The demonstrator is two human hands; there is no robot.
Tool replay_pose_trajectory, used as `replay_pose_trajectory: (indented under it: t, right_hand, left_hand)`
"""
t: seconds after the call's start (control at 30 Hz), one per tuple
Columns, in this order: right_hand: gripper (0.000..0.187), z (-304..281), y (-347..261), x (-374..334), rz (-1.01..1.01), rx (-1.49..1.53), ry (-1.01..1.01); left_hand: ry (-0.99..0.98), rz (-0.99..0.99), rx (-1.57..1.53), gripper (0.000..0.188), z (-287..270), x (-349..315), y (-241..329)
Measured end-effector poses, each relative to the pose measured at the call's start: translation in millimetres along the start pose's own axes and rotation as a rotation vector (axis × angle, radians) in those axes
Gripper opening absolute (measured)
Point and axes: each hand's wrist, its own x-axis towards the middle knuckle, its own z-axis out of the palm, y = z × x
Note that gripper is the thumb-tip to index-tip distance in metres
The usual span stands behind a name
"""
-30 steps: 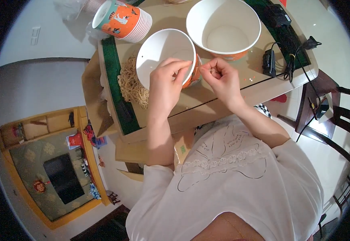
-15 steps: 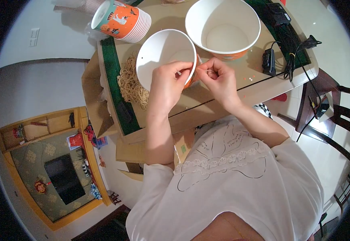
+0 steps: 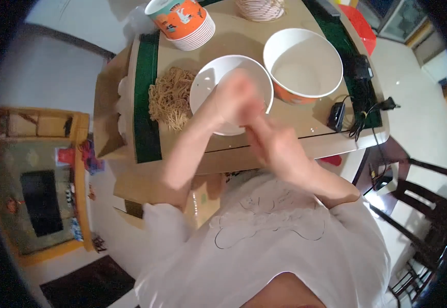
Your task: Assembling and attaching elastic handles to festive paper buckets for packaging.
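Observation:
Both my hands are blurred by motion above a white-lined paper bucket [image 3: 209, 84] near the front of the table. My left hand [image 3: 234, 100] crosses the bucket's opening and hides part of it. Close against it, at the front rim, is my right hand [image 3: 277, 146]. The fingers of both are too smeared to show whether anything is in them. A tangled heap of tan string [image 3: 171, 97] lies left of the bucket. To its right stands a second, wider-looking paper bucket [image 3: 305, 64] with an orange outside.
A stack of orange-and-teal printed buckets [image 3: 187, 23] stands at the back left. Another stack of cups [image 3: 259, 9] with string on it is at the far edge. Black adapters [image 3: 337, 117] and cables lie on the right. An open cardboard box [image 3: 111, 110] borders the table's left side.
My hands have gone from pinching at the bucket's right rim to a blurred position over its front. The view has shifted, showing more of the table's far side.

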Motion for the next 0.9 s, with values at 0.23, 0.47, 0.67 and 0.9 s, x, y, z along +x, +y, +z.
replay_pose_trajectory:
  t: [0.23, 0.47, 0.67, 0.9]
  right_hand:
    - [0.02, 6, -31, 16, -0.275, -0.591, -0.421]
    - [0.018, -44, -19, 63, 0.093, -0.144, -0.285]
    - [0.019, -37, 16, 80, 0.269, -0.179, -0.506]
    - [0.018, -30, 30, 79, 0.352, -0.098, -0.462]
  left_hand:
    - [-0.066, -0.304, -0.21, 0.015, -5, 4, -7]
    - [-0.118, -0.078, -0.423, 0.015, -1, -3, -33]
    - [0.224, 0.13, -0.224, 0.011, 13, -4, -41]
    - [0.299, 0.338, -0.014, 0.017, 12, -15, -41]
